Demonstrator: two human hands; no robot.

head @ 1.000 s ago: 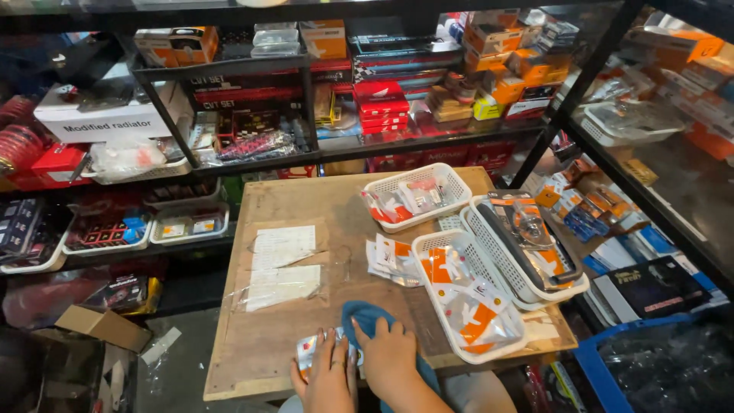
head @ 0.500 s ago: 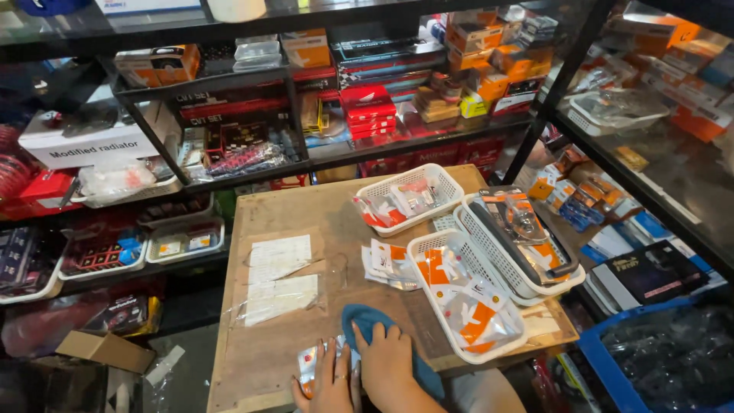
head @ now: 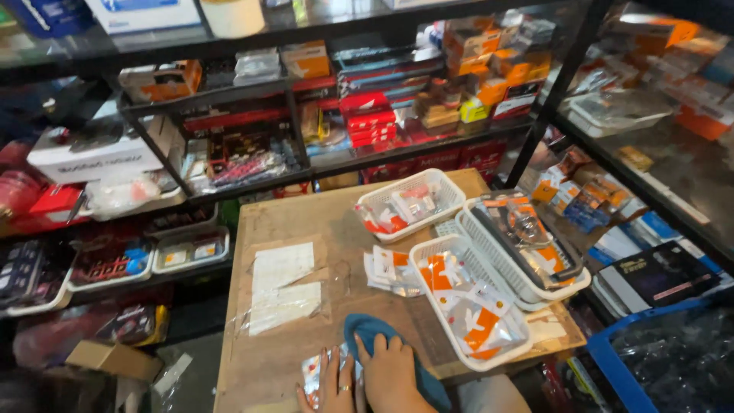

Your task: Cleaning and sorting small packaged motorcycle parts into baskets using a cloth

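Your left hand shows a thin ring on one finger, and the nails look long and neatly shaped. Your right hand is bare, no ring visible. No sleeves reach either wrist; your forearms are uncovered.

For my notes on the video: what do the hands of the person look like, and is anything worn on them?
Both hands are bare, no gloves or sleeves visible. The left hand wears a thin ring on one finger. The right hand shows no ring or watch. Fingernails look short and plain.

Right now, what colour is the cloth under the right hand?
Blue: the cloth lies on the wooden table under the right hand. Head view, the only one, shows it.
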